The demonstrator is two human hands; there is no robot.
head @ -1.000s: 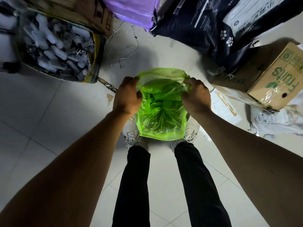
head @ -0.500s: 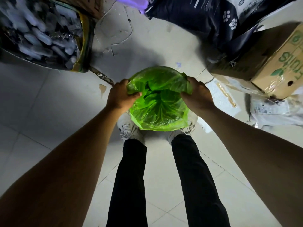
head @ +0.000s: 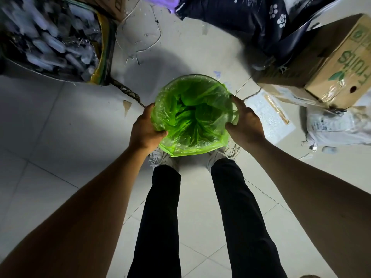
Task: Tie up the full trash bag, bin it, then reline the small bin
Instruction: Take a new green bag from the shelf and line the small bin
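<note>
On the tiled floor [head: 60, 125], just ahead of the person's two pale shoes [head: 162, 160], stood one small bin lined with one translucent green bag [head: 192, 115]. Bag mouth faced straight up toward the camera, round and open; its long axis ran vertical, down into the bin, folds converging to a dark centre. The bin's own wall was almost wholly hidden under the plastic. Bag edge draped over the rim all round, with a loose flap hanging on the near side.

Two hands, both bare. Left hand [head: 145, 131] clamped on the bag's left edge, thumb over the plastic. Right hand [head: 246, 125] closed on the right edge, fingers curled into the film. Hands well apart, one each side of the rim.

Two legs in black trousers [head: 160, 217] below.

Surroundings: pale square floor tiles, dim light, a shadow beyond the bin. Far left, one open container [head: 50, 41] full of clear bottle-like items, blurred, too many to count. Far right, one cardboard box [head: 329, 63] with green print, lying tilted. Behind it, one dark sack [head: 251, 21] with white paw prints. One loose white wire [head: 148, 47] on the floor between container and sack. One printed white bag [head: 337, 125] lay below the box.
</note>
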